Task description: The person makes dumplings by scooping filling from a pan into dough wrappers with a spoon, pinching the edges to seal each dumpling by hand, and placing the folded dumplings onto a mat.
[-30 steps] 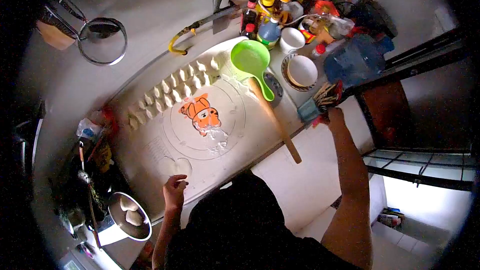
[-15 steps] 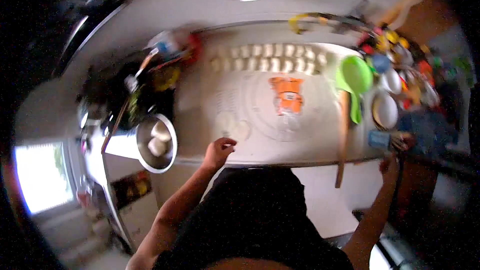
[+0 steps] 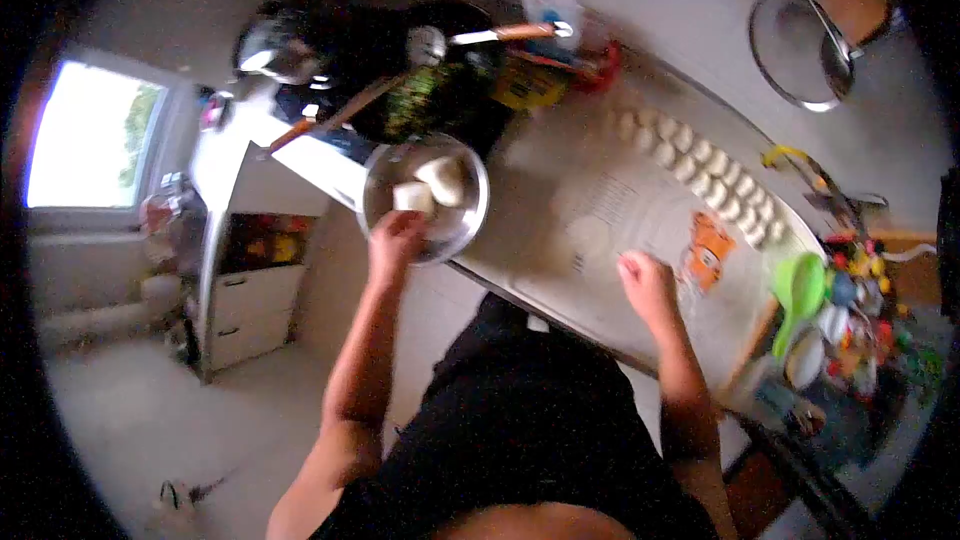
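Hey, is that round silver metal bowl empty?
Not empty: two pale, rounded lumps show inside the round silver metal bowl.

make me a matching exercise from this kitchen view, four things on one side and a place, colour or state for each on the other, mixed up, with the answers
Things:
1. left hand
2. right hand
3. scoop
4. dumplings

Places, colours or states:
A. green
B. lined up in rows
C. at the metal bowl
D. over the printed mat

Pairs: 1-C, 2-D, 3-A, 4-B
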### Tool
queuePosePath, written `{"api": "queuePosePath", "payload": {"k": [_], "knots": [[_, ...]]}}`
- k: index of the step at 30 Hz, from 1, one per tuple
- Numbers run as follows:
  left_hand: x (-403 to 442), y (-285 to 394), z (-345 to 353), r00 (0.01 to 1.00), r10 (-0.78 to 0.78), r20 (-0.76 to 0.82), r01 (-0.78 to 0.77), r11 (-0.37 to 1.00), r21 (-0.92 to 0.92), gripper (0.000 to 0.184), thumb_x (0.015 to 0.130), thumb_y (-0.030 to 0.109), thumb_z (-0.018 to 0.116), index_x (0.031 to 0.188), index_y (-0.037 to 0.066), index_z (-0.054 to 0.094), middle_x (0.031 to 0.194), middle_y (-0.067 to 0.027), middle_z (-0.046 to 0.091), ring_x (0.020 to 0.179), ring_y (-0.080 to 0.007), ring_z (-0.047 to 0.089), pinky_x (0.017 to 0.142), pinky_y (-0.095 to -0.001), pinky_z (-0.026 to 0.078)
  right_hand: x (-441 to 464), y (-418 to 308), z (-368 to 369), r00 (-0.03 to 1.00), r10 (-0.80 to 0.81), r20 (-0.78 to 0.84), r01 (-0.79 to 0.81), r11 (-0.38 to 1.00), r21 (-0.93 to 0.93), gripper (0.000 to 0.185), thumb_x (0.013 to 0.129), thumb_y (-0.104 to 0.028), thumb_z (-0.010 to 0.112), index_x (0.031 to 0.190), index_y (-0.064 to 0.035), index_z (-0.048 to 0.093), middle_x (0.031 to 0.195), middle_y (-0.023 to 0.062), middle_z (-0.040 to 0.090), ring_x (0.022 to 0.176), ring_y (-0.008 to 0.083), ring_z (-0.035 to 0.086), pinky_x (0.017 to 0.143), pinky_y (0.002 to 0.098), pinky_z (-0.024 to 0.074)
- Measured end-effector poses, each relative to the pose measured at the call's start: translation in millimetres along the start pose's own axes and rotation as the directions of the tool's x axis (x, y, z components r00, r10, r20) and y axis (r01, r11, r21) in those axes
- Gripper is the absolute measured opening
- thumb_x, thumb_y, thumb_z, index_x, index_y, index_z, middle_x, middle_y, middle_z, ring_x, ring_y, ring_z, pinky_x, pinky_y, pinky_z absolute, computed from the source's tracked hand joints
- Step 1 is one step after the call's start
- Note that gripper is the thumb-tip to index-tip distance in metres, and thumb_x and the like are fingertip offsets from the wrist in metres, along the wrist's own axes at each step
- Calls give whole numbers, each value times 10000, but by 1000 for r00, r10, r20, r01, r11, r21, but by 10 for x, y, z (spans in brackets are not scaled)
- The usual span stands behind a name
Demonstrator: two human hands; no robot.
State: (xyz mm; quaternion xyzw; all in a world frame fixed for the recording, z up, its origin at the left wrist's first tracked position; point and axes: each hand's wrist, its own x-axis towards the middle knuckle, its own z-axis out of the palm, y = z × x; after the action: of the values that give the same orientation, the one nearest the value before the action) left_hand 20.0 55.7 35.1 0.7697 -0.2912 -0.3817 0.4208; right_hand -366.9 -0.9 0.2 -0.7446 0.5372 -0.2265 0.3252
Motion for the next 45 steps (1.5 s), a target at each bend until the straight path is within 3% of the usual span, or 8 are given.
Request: {"api": "queuePosePath", "payload": {"k": [5,13,17,23,28,31,39,45], "knots": [[58,-89,-317,991,-52,121,79,970,-231,161,818,64,535,942,-26,585,813,-62,609,717,-109,554,651,-234,444,173,722,265,893,434,-121,-450,871,-197,117,710,-149,626,739,-35,633,688,118,637,635,248,625,600,326,485],[-380,57,941,744,50,666,-81,997,16,125,811,46,557,889,-47,589,800,-64,604,746,-134,566,688,-258,452,82,905,1103,928,369,-52,-369,893,-257,378,656,-193,653,976,-32,530,970,186,568,893,335,555,737,454,447],[-645,-49,1117,740,-126,660,114,992,62,118,821,52,534,871,-40,588,795,-94,616,714,-144,577,661,-249,462,-34,855,1114,866,394,-307,-490,790,-369,288,661,-205,636,906,-65,581,827,159,622,781,338,592,695,449,458],[-729,-213,1332,758,-252,601,322,947,-9,136,818,93,539,894,-8,589,819,-83,608,735,-160,577,651,-262,465,14,396,701,868,494,-41,-495,859,-130,156,642,-176,664,680,-41,598,740,159,620,704,334,599,615,417,471],[-724,-417,1548,729,-247,639,581,717,-386,308,861,251,466,1044,13,536,1000,-104,582,905,-215,553,800,-350,430,85,-18,390,968,239,69,-249,938,242,178,628,-106,692,759,-28,600,690,111,612,639,208,592,567,341,463],[-706,-141,1513,565,-36,825,750,439,-495,521,875,457,385,1165,35,483,1146,-109,532,1032,-262,505,906,-405,370,191,-409,277,980,98,171,-193,656,730,139,660,-47,689,746,-4,588,655,48,599,591,85,531,533,252,444],[-296,272,828,529,141,836,807,220,-548,425,887,284,410,1240,47,419,1211,-133,496,1118,-286,479,980,-383,355,624,-1378,367,961,-81,-265,130,976,175,159,688,37,642,840,2,607,748,94,600,643,152,600,580,253,484],[466,-106,-543,658,-132,742,747,238,-621,367,902,211,321,1195,12,419,1161,-158,519,1067,-298,509,932,-415,393,1473,-2424,1162,866,-500,-7,491,852,-184,526,602,-94,726,1102,-121,565,843,92,499,746,270,520,651,350,453]]}}
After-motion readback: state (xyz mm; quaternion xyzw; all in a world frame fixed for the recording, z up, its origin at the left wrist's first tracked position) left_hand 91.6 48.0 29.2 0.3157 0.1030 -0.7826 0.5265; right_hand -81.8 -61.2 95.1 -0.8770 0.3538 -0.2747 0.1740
